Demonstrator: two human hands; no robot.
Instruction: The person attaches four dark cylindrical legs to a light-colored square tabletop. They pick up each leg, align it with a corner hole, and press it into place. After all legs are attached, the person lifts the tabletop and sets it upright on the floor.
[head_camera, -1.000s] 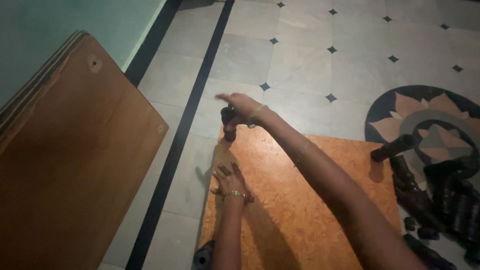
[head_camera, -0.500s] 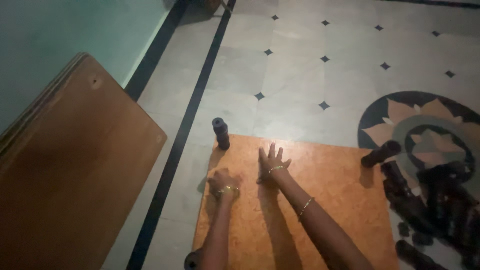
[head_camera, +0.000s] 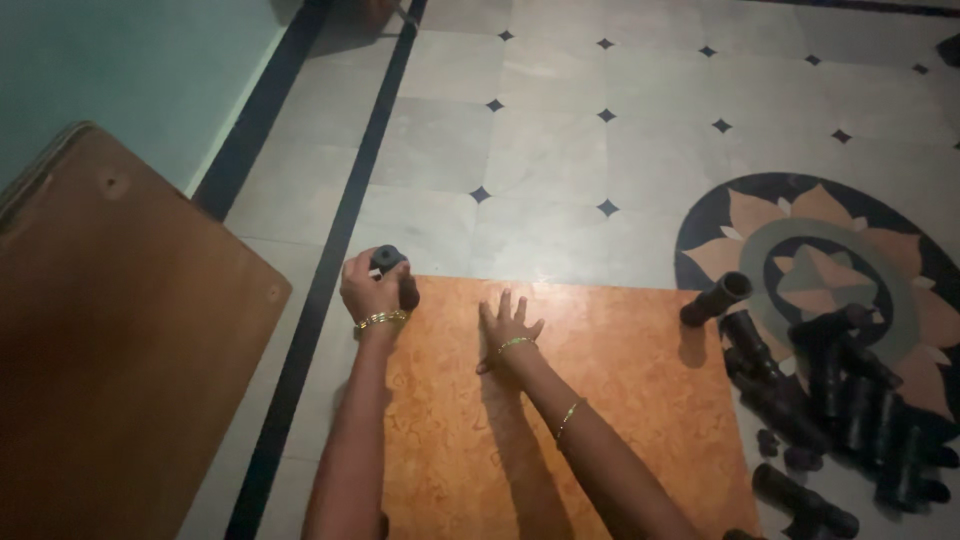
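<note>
Your left hand (head_camera: 373, 287) is closed around the dark leg (head_camera: 392, 268) standing at the orange board's (head_camera: 600, 400) far left corner; your right hand (head_camera: 507, 326) lies flat, fingers spread, on the board; hold the leg upright.

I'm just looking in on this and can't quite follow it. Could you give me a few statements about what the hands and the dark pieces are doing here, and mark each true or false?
1. The left hand grips a dark cylindrical leg at the far left corner of the orange board. True.
2. The right hand holds a dark leg too. False: it lies flat and open on the board, holding nothing.
3. Another dark leg stands at the board's far right corner. True.
4. The heap of dark pieces lies left of the board. False: it lies on the floor to the right.
5. Both wrists are bare. False: each wears a gold bangle.
</note>
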